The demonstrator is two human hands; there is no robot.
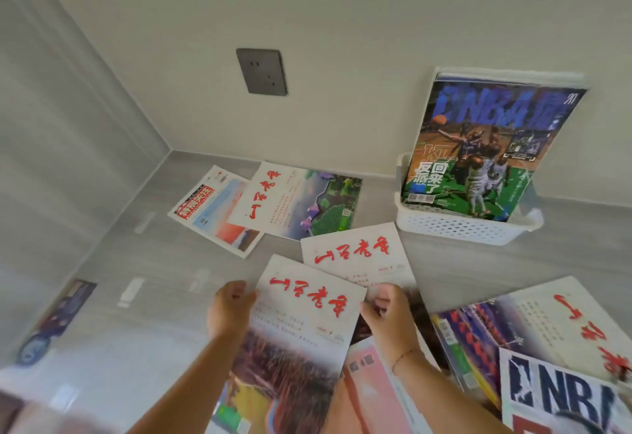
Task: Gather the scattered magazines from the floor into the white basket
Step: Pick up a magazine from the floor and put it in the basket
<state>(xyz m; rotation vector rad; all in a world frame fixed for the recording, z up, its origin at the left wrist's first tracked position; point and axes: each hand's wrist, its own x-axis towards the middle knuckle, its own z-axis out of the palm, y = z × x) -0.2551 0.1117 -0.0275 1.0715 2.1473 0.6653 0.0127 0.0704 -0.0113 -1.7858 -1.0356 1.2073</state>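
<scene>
A white magazine with red calligraphy (301,317) is held up in front of me over the floor. My left hand (229,308) grips its left edge and my right hand (388,312) grips its right edge. The white perforated basket (458,226) stands against the wall at the right, with an NBA magazine (492,149) upright in it. A matching red-title magazine (355,255) lies on the floor behind the held one. Two more magazines (294,204) overlap near the corner.
Several magazines (533,341) are piled at the lower right, an NBA cover (561,396) among them. A dark magazine (54,320) lies at the left by the wall. A grey wall socket (261,71) is above the floor. The floor is grey tile.
</scene>
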